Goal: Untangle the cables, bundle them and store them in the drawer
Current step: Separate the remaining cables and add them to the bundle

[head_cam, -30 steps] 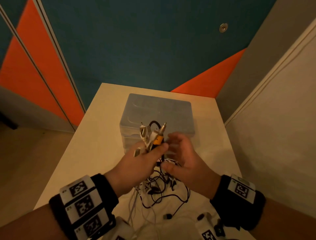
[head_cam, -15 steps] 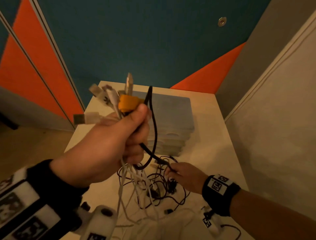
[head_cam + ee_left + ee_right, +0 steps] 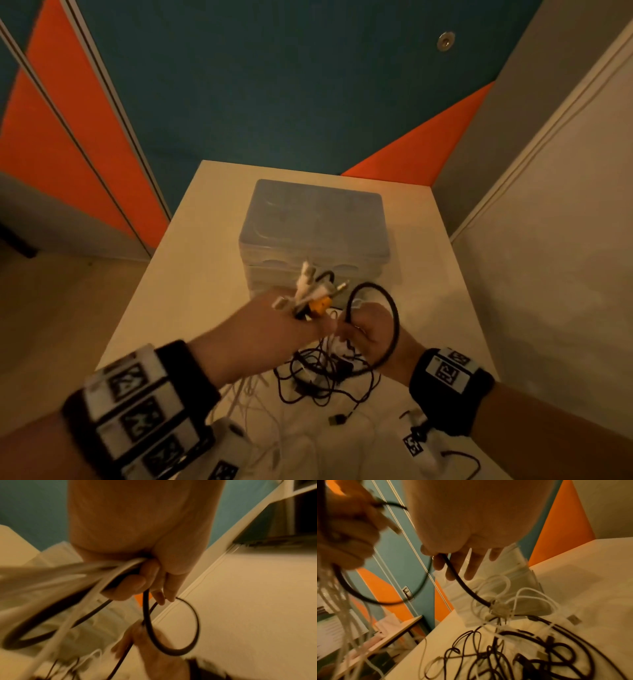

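My left hand (image 3: pixel 291 322) grips a bunch of cable ends (image 3: pixel 317 291), white plugs and an orange connector (image 3: pixel 322 304) sticking up from the fist; white and black cords (image 3: pixel 96 572) trail down from it. Right beside it my right hand (image 3: pixel 368 334) pinches a thick black cable (image 3: pixel 395 318) that arcs in a loop over it; in the right wrist view that thick black cable (image 3: pixel 462 582) runs from thumb and finger down to the tangle (image 3: pixel 522 649). A tangle (image 3: pixel 325 373) of thin black and white cables lies on the table below both hands. The translucent drawer box (image 3: pixel 315 226) stands behind, drawers closed.
The white table (image 3: pixel 191 274) is narrow, with its left edge dropping to the floor and a grey-white wall (image 3: pixel 548 274) close on the right. A loose USB plug (image 3: pixel 337 418) lies near the front. Blue and orange panels stand behind the table.
My left hand has come down from its raised position to just above the table. My right hand has lifted off the tangle and now holds a loop of black cable beside it.
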